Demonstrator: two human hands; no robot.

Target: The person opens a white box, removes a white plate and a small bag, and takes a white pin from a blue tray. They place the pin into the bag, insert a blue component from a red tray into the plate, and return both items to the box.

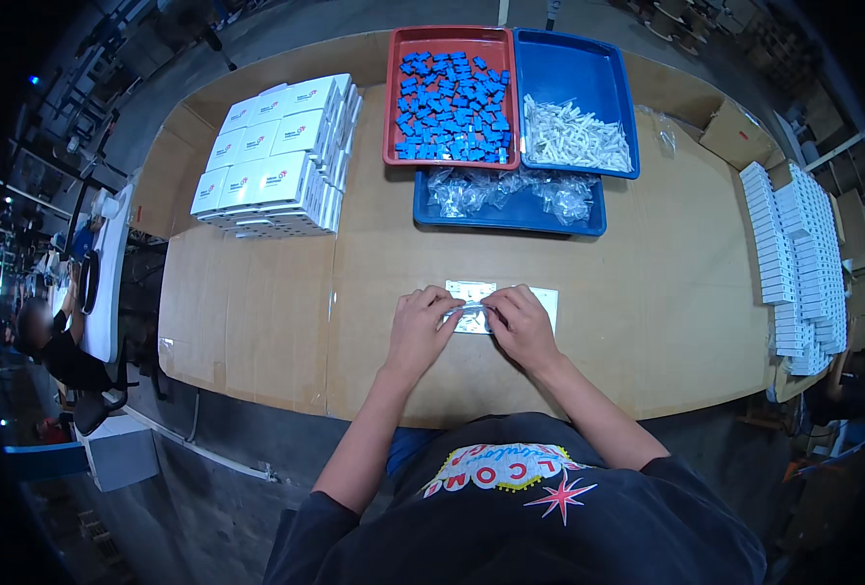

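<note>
Near the middle of the cardboard-covered table, my left hand [420,327] and my right hand [523,327] face each other with fingers closed in a pinch. Between their fingertips is a small shiny packet [472,308], which looks like clear plastic; its contents are too small to make out. A flat white printed piece [547,304], a box or a leaflet, lies under and beside my right hand. Part of another white printed surface [470,289] shows just beyond the fingertips. My fingers hide some of the packet's edges.
Ahead stand a red tray [390,107] of small blue parts and a blue tray [574,68] of small white pieces. Both overlap a lower blue tray [510,219] of clear plastic bags. White boxes are stacked at left [257,146] and right [793,263]. Another person [67,346] sits far left.
</note>
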